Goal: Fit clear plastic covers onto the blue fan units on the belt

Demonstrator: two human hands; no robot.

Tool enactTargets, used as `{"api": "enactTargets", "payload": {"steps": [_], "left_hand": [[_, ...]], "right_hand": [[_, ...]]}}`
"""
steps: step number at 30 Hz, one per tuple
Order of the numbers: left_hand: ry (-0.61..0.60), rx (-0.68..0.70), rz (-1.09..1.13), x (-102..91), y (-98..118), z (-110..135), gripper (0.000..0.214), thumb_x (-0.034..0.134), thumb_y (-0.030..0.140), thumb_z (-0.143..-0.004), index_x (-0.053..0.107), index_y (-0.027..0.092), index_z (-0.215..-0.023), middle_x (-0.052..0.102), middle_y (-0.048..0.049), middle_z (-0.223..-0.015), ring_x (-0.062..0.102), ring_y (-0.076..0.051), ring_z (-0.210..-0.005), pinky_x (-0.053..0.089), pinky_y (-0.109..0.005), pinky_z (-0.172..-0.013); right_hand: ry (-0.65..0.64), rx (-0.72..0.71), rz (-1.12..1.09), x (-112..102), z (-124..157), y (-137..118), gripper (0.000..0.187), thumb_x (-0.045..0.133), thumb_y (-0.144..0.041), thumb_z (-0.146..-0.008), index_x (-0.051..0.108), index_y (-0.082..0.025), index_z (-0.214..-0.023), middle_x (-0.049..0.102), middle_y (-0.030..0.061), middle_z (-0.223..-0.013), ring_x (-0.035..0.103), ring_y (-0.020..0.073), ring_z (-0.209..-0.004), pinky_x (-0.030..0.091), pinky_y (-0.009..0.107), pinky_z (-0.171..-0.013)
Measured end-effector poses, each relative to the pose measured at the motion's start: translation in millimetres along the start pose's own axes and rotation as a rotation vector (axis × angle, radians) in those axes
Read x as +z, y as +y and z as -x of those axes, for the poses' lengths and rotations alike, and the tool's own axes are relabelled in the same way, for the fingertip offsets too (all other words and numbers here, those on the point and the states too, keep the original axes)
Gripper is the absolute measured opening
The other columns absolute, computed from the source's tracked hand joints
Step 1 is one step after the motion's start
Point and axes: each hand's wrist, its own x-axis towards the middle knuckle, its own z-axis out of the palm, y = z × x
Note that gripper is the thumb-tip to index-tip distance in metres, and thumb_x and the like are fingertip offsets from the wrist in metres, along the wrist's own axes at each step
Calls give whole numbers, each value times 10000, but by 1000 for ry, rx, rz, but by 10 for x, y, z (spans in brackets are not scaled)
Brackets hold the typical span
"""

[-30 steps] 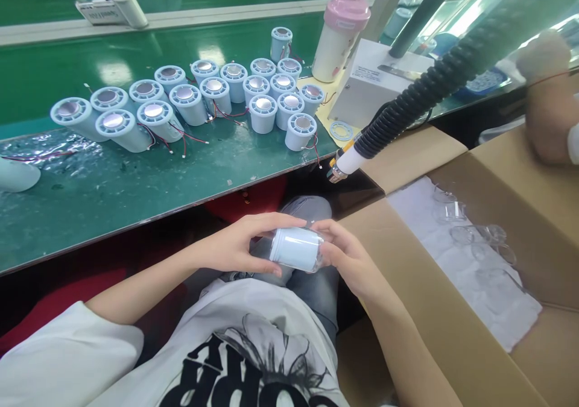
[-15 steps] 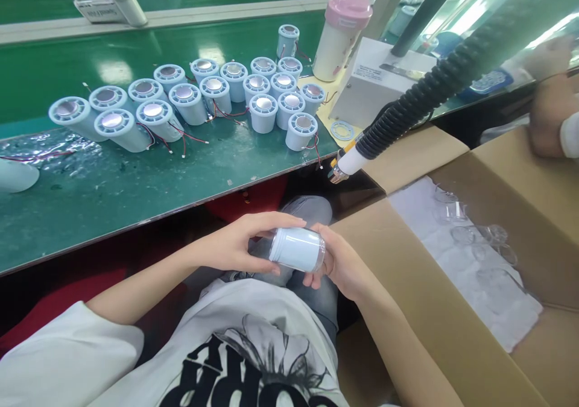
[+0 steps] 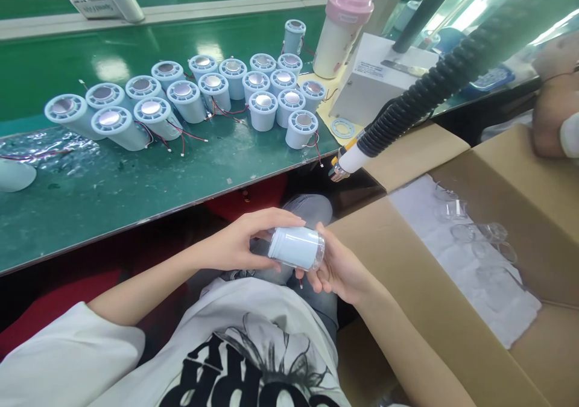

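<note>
Above my lap, both hands hold a light-blue cylinder point(image 3: 297, 248) lying on its side, with a clear plastic sleeve around it. My left hand point(image 3: 253, 238) grips its left end between thumb and fingers. Around the right end curl the fingers of my right hand point(image 3: 337, 265), partly underneath. A small red wire tip shows below the cylinder, by the right fingers. Several similar light-blue cylinders point(image 3: 185, 102) with silver discs on top and red and black wires stand on the green bench point(image 3: 181, 175).
An ionizer-like nozzle on a black corrugated hose point(image 3: 400, 120) hangs over the bench edge. At right, an open cardboard box point(image 3: 452, 298) holds clear plastic sleeves on white sheeting. A pink-lidded bottle point(image 3: 341, 30) stands by a white metal box point(image 3: 368, 87). Another person's arm point(image 3: 554, 114) is at far right.
My right hand's fingers have shifted slightly on the cylinder's right end and spread a little. A red wire tip now shows beneath. The left hand keeps its grip.
</note>
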Motion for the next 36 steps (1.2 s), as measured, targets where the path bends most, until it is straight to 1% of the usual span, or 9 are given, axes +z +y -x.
{"api": "enactTargets", "payload": {"steps": [3,6,11,15,24,28,30,33,36], "left_hand": [[26,-60,3,16,35,9,658,762,198,-733,519,275,-1339,548,-113,-1333,565,-260,-1198,557,-330,-904],[57,-83,7,16,51,32,663,752,197,-743,502,268,-1352,557,-110,-1312,578,-249,-1176,557,-332,-911],[86,1,-43,31,95,62,701,750,143,-730,488,295,-1362,503,-102,-1377,506,-258,-1268,531,-329,-963],[90,-3,-63,69,181,71,764,752,118,-717,439,285,-1394,533,-99,-1342,562,-229,-1207,523,-306,-973],[93,77,-129,70,238,117,765,762,131,-709,456,288,-1392,539,-116,-1359,540,-264,-1236,521,-349,-980],[87,-2,-31,87,272,121,749,783,139,-684,496,302,-1356,552,-93,-1337,559,-262,-1205,550,-327,-933],[94,-104,78,106,300,115,715,788,154,-687,514,294,-1332,587,-80,-1273,625,-236,-1097,574,-309,-876],[112,-217,212,122,330,105,673,784,187,-706,514,273,-1317,635,-62,-1153,677,-200,-948,590,-286,-794],[93,-293,251,107,337,101,646,768,245,-738,507,245,-1329,664,-69,-1079,690,-193,-870,585,-269,-722]], "right_hand": [[-28,-52,82,-47,-17,57,755,261,-766,-859,619,-131,-659,612,40,-526,527,63,-353,372,112,-302],[62,-276,206,-86,1,116,722,406,-833,-750,614,-145,-814,631,36,-639,577,99,-458,447,164,-368],[142,-580,448,-28,168,98,508,518,-661,-844,570,-182,-1006,634,25,-790,595,135,-651,531,253,-595],[135,-643,561,51,284,52,390,521,-582,-887,562,-209,-993,646,3,-770,595,144,-672,511,253,-619],[185,-671,690,75,369,100,424,482,-587,-902,570,-212,-1079,674,46,-927,637,186,-774,521,278,-681],[219,-731,768,44,361,129,539,444,-639,-886,491,-249,-1255,615,101,-1198,642,225,-938,550,314,-768],[215,-866,866,2,329,134,696,526,-638,-840,329,-291,-1411,434,135,-1442,588,274,-1136,547,377,-875],[192,-1179,1175,-58,282,115,764,685,-366,-839,250,-369,-1466,269,107,-1564,456,300,-1324,483,467,-1007],[199,-1331,1317,-70,273,92,670,671,-117,-830,423,-384,-1392,466,72,-1460,528,258,-1265,501,431,-1001]]}}
